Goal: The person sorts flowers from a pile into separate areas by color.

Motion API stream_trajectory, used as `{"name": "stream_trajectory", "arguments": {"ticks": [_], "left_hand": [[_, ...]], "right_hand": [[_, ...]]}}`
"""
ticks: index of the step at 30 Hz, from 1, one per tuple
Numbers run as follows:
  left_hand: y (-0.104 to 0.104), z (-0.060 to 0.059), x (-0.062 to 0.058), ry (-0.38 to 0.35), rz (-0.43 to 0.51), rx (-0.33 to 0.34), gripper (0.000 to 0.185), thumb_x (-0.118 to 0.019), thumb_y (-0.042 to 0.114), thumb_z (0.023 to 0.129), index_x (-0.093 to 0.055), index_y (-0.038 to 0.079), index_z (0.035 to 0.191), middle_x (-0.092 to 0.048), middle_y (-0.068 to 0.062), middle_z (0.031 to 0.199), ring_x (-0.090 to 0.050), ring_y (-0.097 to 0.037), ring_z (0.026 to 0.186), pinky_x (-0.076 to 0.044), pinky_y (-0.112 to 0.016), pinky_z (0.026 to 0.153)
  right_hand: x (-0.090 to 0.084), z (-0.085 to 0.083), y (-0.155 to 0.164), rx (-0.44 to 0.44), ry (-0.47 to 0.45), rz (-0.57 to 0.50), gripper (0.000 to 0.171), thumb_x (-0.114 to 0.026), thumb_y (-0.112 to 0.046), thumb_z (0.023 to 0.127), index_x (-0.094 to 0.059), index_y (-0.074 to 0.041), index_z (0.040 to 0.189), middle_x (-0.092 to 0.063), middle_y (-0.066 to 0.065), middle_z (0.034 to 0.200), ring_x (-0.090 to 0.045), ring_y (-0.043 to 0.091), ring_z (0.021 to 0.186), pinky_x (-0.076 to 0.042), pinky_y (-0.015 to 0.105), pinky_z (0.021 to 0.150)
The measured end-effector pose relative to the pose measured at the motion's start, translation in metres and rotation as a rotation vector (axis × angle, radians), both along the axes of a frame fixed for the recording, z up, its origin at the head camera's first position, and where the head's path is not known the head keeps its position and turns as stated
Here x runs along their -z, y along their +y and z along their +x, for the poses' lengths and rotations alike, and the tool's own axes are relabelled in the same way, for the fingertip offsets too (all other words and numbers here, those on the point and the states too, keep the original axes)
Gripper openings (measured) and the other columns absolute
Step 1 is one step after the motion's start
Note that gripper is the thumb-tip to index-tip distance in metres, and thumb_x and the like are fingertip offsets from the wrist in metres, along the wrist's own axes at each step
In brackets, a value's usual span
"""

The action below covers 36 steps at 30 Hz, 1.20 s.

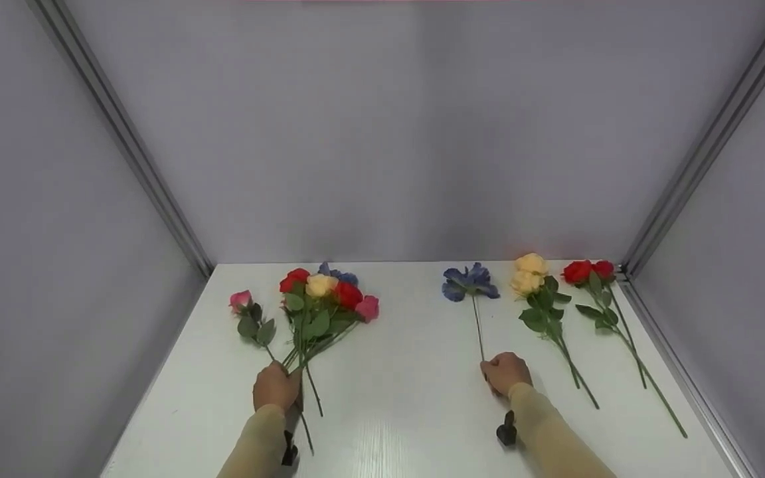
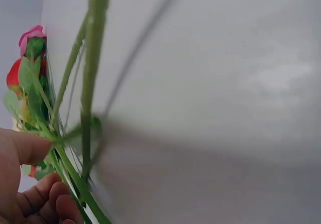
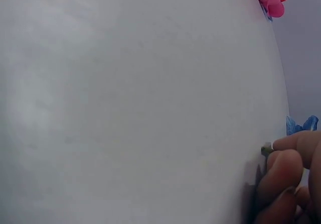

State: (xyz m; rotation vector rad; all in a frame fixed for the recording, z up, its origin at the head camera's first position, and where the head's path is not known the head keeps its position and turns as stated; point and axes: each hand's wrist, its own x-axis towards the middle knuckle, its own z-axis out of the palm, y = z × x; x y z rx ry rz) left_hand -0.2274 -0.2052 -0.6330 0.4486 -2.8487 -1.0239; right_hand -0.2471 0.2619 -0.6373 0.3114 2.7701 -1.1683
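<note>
On a white table point(image 1: 396, 411), my left hand point(image 1: 276, 387) grips the stems of a mixed bunch of flowers point(image 1: 326, 295) with red, yellow, pink and blue heads; the bunch lies flat, heads pointing away. The left wrist view shows those green stems point(image 2: 90, 83) running past my curled fingers point(image 2: 47, 199). My right hand point(image 1: 505, 373) pinches the lower end of a single blue flower's point(image 1: 469, 281) thin stem point(image 1: 478, 325). In the right wrist view my fingertips point(image 3: 288, 166) close on the stem end point(image 3: 267, 148), with blue petals point(image 3: 301, 124) behind them.
A lone pink rose point(image 1: 244, 307) lies left of the bunch. Right of the blue flower lie yellow roses point(image 1: 530, 273) and red roses point(image 1: 587, 271) with long stems. Grey walls with metal corner rails point(image 1: 708, 146) enclose the table.
</note>
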Motion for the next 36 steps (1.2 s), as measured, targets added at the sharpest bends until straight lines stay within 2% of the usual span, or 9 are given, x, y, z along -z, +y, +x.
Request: {"name": "stream_trajectory", "arguments": {"ticks": [4,7,14,17,21,26,29,36], "left_hand": [[-0.006,0.004,0.0,-0.029,-0.051,-0.032,0.025,-0.06,0.019,0.091,-0.06,-0.006,0.092,-0.063,-0.015,0.078,-0.062,-0.029,0.069,-0.049,-0.048,0.064],[-0.011,0.007,-0.001,-0.078,-0.061,-0.042,0.026,-0.057,0.017,0.091,-0.059,-0.009,0.095,-0.064,-0.017,0.08,-0.063,-0.03,0.07,-0.049,-0.048,0.063],[-0.018,0.013,-0.011,-0.131,-0.01,-0.053,0.021,-0.051,0.007,0.092,-0.056,-0.012,0.1,-0.063,-0.023,0.085,-0.063,-0.035,0.076,-0.049,-0.049,0.066],[-0.021,0.012,-0.013,-0.14,-0.012,-0.037,0.018,-0.052,0.006,0.091,-0.058,-0.011,0.095,-0.064,-0.02,0.081,-0.063,-0.032,0.072,-0.049,-0.047,0.063],[-0.028,0.011,-0.014,-0.162,-0.028,0.002,0.018,-0.056,0.008,0.089,-0.059,0.001,0.073,-0.057,-0.008,0.065,-0.053,-0.022,0.058,-0.042,-0.039,0.052],[-0.039,0.013,-0.012,-0.147,-0.027,0.069,0.014,-0.06,0.01,0.087,-0.058,0.003,0.076,-0.056,-0.006,0.07,-0.053,-0.022,0.064,-0.043,-0.039,0.058],[-0.043,0.015,-0.011,-0.123,0.012,0.074,0.012,-0.062,0.011,0.089,-0.057,0.004,0.08,-0.056,-0.006,0.073,-0.052,-0.022,0.068,-0.043,-0.038,0.061],[-0.051,0.018,-0.007,-0.123,0.068,0.076,0.013,-0.059,0.014,0.093,-0.062,0.003,0.088,-0.058,-0.005,0.077,-0.052,-0.021,0.071,-0.044,-0.038,0.064]], "right_hand": [[0.0,0.0,0.001,0.001,-0.003,-0.001,0.025,-0.058,-0.024,0.092,-0.064,-0.01,0.072,-0.057,0.0,0.057,-0.053,0.015,0.055,-0.04,0.031,0.057],[0.001,0.0,0.001,0.005,-0.003,-0.008,0.025,-0.059,-0.024,0.092,-0.064,-0.009,0.072,-0.057,0.0,0.057,-0.053,0.015,0.054,-0.04,0.031,0.056],[0.002,-0.001,0.002,0.005,-0.017,-0.017,0.027,-0.058,-0.026,0.093,-0.063,-0.011,0.07,-0.056,-0.001,0.055,-0.052,0.014,0.051,-0.04,0.03,0.056],[0.002,-0.001,0.003,-0.002,-0.019,-0.009,0.029,-0.057,-0.026,0.094,-0.063,-0.011,0.07,-0.056,0.0,0.053,-0.053,0.014,0.051,-0.04,0.031,0.058],[0.001,0.0,0.002,-0.007,-0.007,-0.002,0.028,-0.057,-0.026,0.094,-0.063,-0.011,0.071,-0.057,-0.001,0.054,-0.053,0.014,0.053,-0.039,0.031,0.059],[-0.001,0.002,0.0,-0.004,-0.007,-0.007,0.028,-0.057,-0.026,0.094,-0.064,-0.01,0.071,-0.057,0.0,0.056,-0.053,0.015,0.054,-0.04,0.031,0.058],[-0.001,0.002,0.0,0.0,-0.016,-0.013,0.028,-0.057,-0.026,0.094,-0.064,-0.01,0.073,-0.058,0.0,0.056,-0.054,0.015,0.054,-0.04,0.031,0.058],[-0.003,0.002,0.0,-0.003,-0.01,-0.008,0.026,-0.058,-0.026,0.094,-0.065,-0.009,0.075,-0.059,0.0,0.059,-0.055,0.016,0.057,-0.041,0.032,0.062]]}}
